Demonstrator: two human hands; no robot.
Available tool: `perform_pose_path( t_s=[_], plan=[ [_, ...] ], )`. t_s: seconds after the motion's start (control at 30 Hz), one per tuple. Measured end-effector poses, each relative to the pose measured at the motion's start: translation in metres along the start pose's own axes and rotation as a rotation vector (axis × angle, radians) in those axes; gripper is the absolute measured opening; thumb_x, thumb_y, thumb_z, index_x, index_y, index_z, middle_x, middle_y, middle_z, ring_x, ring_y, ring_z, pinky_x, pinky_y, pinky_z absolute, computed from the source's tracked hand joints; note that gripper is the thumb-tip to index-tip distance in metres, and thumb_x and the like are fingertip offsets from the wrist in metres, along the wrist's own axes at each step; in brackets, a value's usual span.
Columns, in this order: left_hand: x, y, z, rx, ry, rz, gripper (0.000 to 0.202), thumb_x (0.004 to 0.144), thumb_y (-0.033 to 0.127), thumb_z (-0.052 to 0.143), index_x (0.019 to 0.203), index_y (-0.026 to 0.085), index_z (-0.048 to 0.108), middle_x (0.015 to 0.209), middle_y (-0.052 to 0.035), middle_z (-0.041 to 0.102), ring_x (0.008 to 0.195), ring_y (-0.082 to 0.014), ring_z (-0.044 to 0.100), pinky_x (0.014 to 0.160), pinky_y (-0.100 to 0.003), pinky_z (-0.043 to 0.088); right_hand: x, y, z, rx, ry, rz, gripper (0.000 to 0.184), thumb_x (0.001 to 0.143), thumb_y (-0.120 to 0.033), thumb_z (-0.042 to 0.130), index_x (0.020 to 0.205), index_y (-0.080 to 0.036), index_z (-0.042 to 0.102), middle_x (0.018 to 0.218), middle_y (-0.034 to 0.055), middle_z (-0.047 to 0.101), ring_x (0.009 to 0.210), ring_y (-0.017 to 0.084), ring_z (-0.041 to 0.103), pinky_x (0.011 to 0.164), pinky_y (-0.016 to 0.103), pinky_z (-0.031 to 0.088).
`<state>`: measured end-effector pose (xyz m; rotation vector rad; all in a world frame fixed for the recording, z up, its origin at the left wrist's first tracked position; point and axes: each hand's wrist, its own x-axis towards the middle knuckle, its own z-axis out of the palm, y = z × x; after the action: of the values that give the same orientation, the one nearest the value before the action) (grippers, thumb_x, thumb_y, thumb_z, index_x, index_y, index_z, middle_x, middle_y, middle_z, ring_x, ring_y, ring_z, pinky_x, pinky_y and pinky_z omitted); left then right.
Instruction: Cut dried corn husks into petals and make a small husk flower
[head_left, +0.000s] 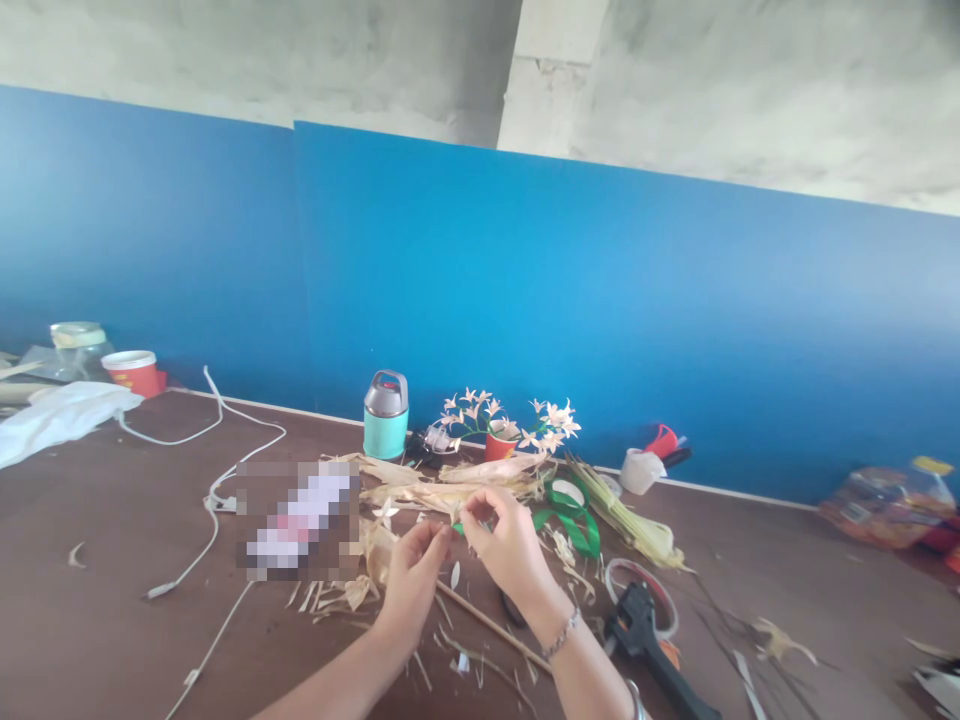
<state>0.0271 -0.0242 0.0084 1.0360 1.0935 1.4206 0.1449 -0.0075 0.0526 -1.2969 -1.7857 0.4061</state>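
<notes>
My left hand [414,572] is closed in a pinch, thumb against forefinger. My right hand [508,548], with a bracelet at the wrist, pinches just beside it. A small bit of green tape [458,528] shows between the two sets of fingertips; its ends are hidden. Below the hands a thin brown stick [495,628] slants across the table. Dried corn husks [420,492] lie behind my hands, with pale scraps around them. To the right of my right hand are loops of green tape [583,530] and a bundle of pale green stalks [630,512].
A black glue gun [643,628] rests by a tape roll [613,572] at right. Behind stand a turquoise flask [385,432], a red cup [501,444] near pale flowers [553,424], and a white cup [640,472]. A white cable [196,556] runs left beside a blurred-out patch [300,525].
</notes>
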Motion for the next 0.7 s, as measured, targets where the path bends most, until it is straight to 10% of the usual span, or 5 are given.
perform_pose_path(
  t_s=[0.7],
  plan=[
    [0.0012,-0.0030,-0.0005,-0.061,-0.017,-0.012,0.029,0.066,0.044,0.064,0.062,0.016,0.061,0.055,0.0034,0.050,0.058,-0.0126,0.045,0.058,-0.022,0.040,-0.0016,0.0044,0.0029,-0.082,0.001,-0.051,0.007,0.071,-0.013,0.054,0.070,-0.020,0.055,0.072,0.0008,0.061,0.072,0.017,0.055,0.068,0.027,0.042]
  ],
)
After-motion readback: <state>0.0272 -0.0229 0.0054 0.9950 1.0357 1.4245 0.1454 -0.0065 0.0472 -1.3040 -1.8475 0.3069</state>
